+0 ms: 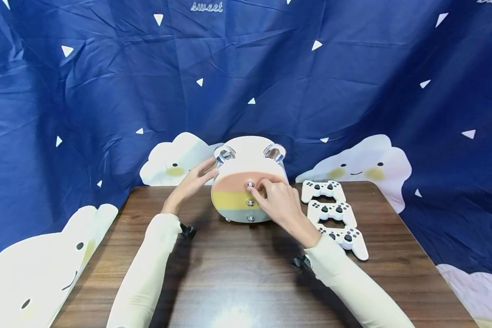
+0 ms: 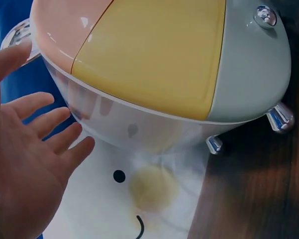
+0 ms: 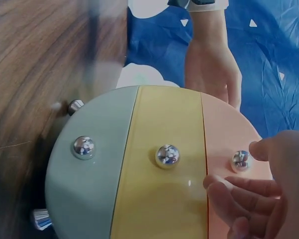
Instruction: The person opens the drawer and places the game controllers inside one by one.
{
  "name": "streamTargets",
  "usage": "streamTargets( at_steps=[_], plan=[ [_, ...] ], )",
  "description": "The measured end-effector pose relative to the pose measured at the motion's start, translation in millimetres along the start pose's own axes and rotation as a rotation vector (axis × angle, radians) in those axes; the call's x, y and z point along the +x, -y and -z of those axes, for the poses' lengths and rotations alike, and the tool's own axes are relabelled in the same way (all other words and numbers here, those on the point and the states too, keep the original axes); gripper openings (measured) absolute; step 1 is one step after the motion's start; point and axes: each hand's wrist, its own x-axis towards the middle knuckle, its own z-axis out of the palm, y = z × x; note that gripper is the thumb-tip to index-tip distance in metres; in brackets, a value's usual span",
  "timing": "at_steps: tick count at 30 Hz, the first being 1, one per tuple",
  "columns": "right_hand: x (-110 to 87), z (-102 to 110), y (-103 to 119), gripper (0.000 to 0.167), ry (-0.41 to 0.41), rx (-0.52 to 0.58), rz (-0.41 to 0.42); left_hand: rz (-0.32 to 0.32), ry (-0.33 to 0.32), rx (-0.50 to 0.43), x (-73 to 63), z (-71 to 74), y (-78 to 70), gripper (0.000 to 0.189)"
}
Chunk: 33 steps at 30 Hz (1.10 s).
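Observation:
A small rounded drawer box point(image 1: 249, 152) with a white body stands on the table. Its front has a pink drawer point(image 3: 223, 129), a yellow drawer point(image 3: 176, 119) and a grey-green drawer point(image 3: 99, 139), each bearing one round silver knob. My right hand point(image 1: 282, 202) is at the pink drawer's knob point(image 3: 241, 160), thumb and bent fingers spread around it; no firm pinch shows. To the box's left, my left hand point(image 1: 192, 184) is held up with fingers extended, near the white side wall point(image 2: 124, 117). Whether its fingertips touch the wall is unclear.
Several short silver feet point(image 2: 281, 118) lift the box off the brown wooden table point(image 1: 229, 273). Two silver rings point(image 1: 274, 152) stick up from its top. White game controllers point(image 1: 332, 212) lie in a column at the right. A blue cloud-patterned cloth point(image 1: 246, 68) hangs behind.

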Motion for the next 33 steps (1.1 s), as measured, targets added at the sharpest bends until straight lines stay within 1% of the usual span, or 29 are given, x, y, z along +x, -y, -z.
streamTargets(
  at_steps=[4,7,10,13,16,20,27,33],
  plan=[
    [5.3,-1,4,0.048,-0.009,-0.034,-0.022,0.022,0.026,0.027,2.9,0.1,-2.0,0.075],
    [8.1,-1,7,0.051,-0.015,-0.056,-0.035,0.015,0.033,0.044,4.7,1.2,-3.0,0.074],
    [10.3,-3,9,0.052,-0.031,-0.067,-0.032,0.004,0.037,0.038,6.5,2.0,-4.2,0.072],
    [11.6,-5,11,0.053,-0.065,-0.082,-0.002,-0.001,0.049,0.040,7.4,3.4,-5.3,0.071],
    [12.4,-7,13,0.055,-0.094,-0.097,0.051,0.016,0.059,0.047,6.8,4.3,-6.8,0.071],
    [14.1,-9,15,0.056,-0.112,-0.105,0.096,0.019,0.068,0.064,7.0,5.0,-8.3,0.072],
    [15.9,-10,15,0.052,-0.118,-0.108,0.094,0.026,0.059,0.080,8.2,6.3,-10.4,0.074],
    [14.6,-12,15,0.050,-0.129,-0.114,0.091,0.011,0.051,0.113,8.8,7.2,-10.0,0.074]
  ],
)
